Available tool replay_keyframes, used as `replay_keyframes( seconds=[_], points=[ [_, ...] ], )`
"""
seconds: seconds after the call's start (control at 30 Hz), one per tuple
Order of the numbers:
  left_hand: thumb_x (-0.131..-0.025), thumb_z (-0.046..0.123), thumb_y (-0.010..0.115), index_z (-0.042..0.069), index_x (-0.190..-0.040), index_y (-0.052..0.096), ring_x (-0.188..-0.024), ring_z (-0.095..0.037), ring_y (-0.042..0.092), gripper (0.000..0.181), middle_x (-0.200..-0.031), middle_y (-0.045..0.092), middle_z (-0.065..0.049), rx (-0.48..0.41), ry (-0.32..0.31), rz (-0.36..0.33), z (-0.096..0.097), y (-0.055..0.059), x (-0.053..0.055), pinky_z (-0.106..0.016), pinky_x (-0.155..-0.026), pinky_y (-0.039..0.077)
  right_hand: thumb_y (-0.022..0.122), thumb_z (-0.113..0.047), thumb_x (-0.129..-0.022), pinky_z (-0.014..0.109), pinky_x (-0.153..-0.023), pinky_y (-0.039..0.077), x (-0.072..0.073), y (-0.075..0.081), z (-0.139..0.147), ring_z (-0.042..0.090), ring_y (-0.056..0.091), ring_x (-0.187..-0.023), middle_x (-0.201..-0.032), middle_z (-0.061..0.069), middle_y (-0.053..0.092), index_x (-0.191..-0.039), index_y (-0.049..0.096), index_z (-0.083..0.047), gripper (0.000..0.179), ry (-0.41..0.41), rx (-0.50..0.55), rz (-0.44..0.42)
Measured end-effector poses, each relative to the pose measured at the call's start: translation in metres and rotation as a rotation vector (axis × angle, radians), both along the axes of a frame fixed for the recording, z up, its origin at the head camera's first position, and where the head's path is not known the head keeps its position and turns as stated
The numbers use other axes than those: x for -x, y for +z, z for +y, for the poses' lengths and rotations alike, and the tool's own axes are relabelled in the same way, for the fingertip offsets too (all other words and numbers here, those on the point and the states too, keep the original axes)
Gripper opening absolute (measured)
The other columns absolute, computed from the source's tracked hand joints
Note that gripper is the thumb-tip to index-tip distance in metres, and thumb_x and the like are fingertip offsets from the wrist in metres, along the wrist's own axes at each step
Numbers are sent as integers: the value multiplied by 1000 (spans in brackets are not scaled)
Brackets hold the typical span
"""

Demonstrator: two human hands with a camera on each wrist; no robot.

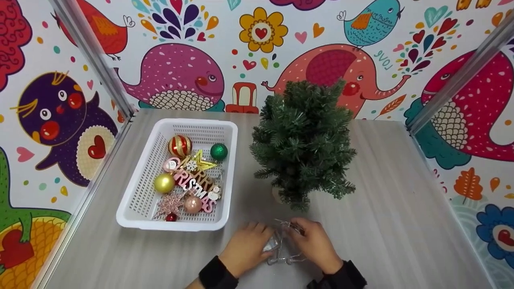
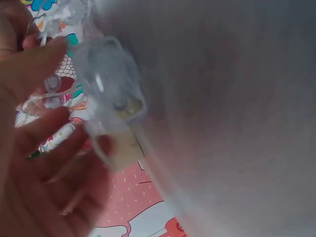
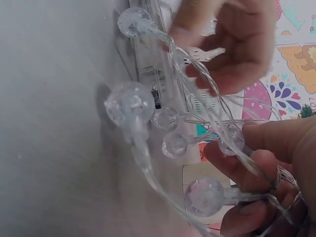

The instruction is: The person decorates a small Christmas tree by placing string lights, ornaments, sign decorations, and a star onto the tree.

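A string of lights [image 1: 286,260] with clear round bulbs and transparent wire lies bunched between the two hands, near the front of the table. My right hand [image 1: 315,243] pinches several wires of it; in the right wrist view, bulbs [image 3: 131,104] dangle from its fingers. At the left side of the bunch, my left hand [image 1: 249,245] reaches beside a clear piece [image 1: 272,243], its thumb and fingers apart in the left wrist view. Whether that hand touches the wire is hard to tell through the blur. Behind both hands stands a small green artificial Christmas tree [image 1: 303,140].
On the left, a white plastic basket [image 1: 136,218] holds several baubles, a gold star [image 1: 204,163], a pink glitter star [image 1: 170,204] and a Merry Christmas sign [image 1: 196,182]. Patterned wall panels [image 1: 257,60] enclose the grey table [image 1: 401,224] at the back and sides.
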State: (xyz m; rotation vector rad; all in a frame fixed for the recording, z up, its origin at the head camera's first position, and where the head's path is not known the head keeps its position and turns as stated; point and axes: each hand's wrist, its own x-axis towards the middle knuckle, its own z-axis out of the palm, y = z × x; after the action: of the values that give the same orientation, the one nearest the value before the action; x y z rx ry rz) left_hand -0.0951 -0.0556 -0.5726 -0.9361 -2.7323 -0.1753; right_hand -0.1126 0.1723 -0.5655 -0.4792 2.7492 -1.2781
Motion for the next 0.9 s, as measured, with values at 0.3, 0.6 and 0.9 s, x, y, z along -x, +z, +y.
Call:
replay_keyframes(
  seconds=[0.3,0.6,0.9],
  points=[
    [-78,41,84,15,-100,74,-101,-20,67,36,-105,70,-2,-25,44,-157,-6,1,1,-39,-86,59,68,-19,-101,22,-66,40,3,5,13,-5,45,-66,-109,-6,75,-120,75,-18,20,0,-37,23],
    [-84,29,79,10,-112,71,-110,-24,68,34,-119,72,-7,-252,13,-162,-36,24,-4,-43,-96,58,72,-10,-97,21,-56,28,14,16,44,-2,28,-52,-103,-7,77,-116,76,-22,23,-143,-120,69],
    [-79,21,79,8,-121,68,-78,-15,68,45,-99,72,-2,-368,67,-1,-59,51,-26,-28,-65,58,76,-4,-92,19,-54,29,24,22,87,-3,32,-53,-74,-3,68,-110,78,-10,19,-254,-130,236]
  ],
)
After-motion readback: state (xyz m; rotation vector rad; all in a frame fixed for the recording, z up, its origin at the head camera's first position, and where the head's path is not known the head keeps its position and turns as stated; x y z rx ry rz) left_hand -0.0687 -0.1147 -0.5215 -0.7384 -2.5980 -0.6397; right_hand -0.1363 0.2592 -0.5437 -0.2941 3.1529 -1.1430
